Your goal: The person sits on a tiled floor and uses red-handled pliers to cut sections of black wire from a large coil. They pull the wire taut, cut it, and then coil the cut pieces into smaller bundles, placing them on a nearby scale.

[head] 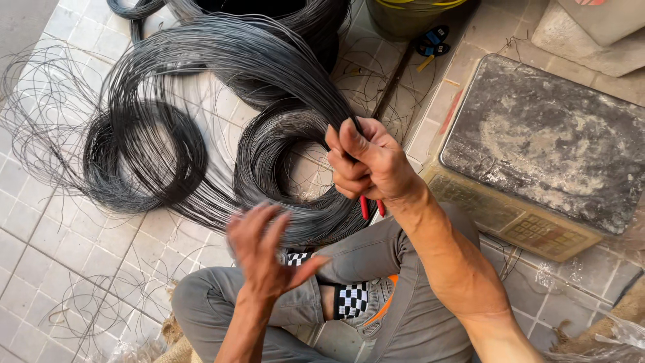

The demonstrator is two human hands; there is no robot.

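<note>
On tiled floor: right hand (368,160) grip clamps thin dark wire bundle (269,74), red-handled tool (371,207); left hand (263,250) open, blurred.

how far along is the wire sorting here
Done: nothing looks bundled or set on the scale. In hand: the right hand grips a bunch of dark wire plus a red-handled tool; the left hand is blurred beside the strands. Left: large coils and loose strands across the tiles.

Even, soft daylight; scene bright, shadows faint. No harsh glare. Left hand (263,252) motion-blurred, right hand (368,161) sharp. Wire coils (201,114) crisp. Slight wide-angle bending at edges.
</note>
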